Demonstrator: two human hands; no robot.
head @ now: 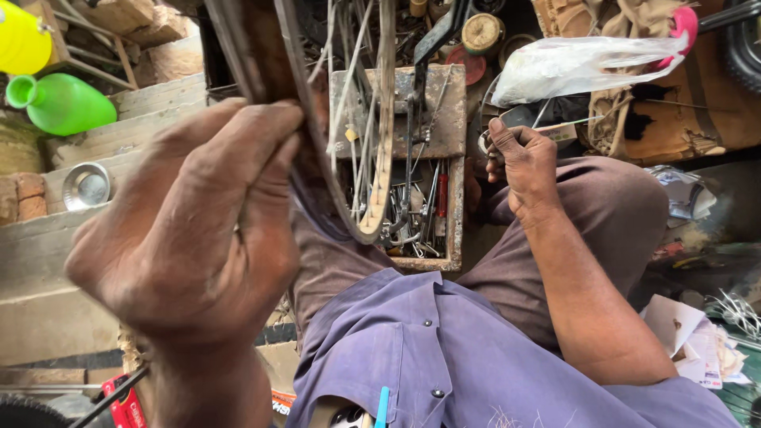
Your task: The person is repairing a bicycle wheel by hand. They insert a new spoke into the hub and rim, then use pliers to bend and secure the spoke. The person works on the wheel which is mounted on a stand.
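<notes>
— Gripping what with the left hand (198,230)?
— Its fingers are wrapped around the bicycle wheel rim (380,143), close to the camera, above the wooden toolbox (453,230).
— And the right hand (519,162)?
— Well apart, out by the knee, pinching a thin spoke (567,123) near the plastic bag (579,63).

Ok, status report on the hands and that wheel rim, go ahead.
Left hand gripping the wheel rim. Right hand pinching a thin spoke. Open toolbox sits directly behind the rim.
</notes>
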